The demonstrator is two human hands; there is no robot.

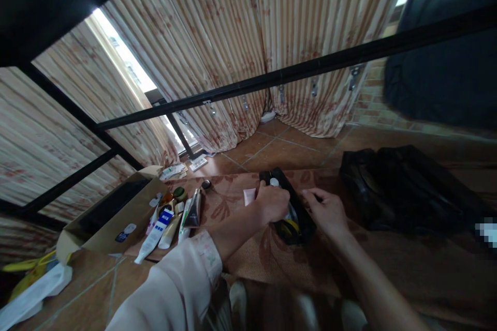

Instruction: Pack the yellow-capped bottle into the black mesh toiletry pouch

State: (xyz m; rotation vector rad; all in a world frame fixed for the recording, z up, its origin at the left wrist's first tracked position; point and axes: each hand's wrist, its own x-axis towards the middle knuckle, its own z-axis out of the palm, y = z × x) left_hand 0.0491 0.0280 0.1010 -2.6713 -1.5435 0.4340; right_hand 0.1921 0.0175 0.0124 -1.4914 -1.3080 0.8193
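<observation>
An open black pouch (306,226) lies on the patterned brown mat, with a yellow item (290,226) and a round white cap (274,182) showing inside. My left hand (275,201) reaches over its opening with curled fingers. Whatever those fingers hold is hidden beneath the hand. At the pouch's right edge, the thumb and fingers of my right hand (326,210) are pinched together on the rim. A pale pink tube (249,196) sits just left of the pouch, partly behind my left wrist.
Several tubes, including a blue-and-white tube (158,232), and jars lie left on the mat (244,258). Beyond them is an open cardboard box (112,222). A black bag (404,186) lies right. A dark metal rail (248,84) crosses before the curtains (217,36).
</observation>
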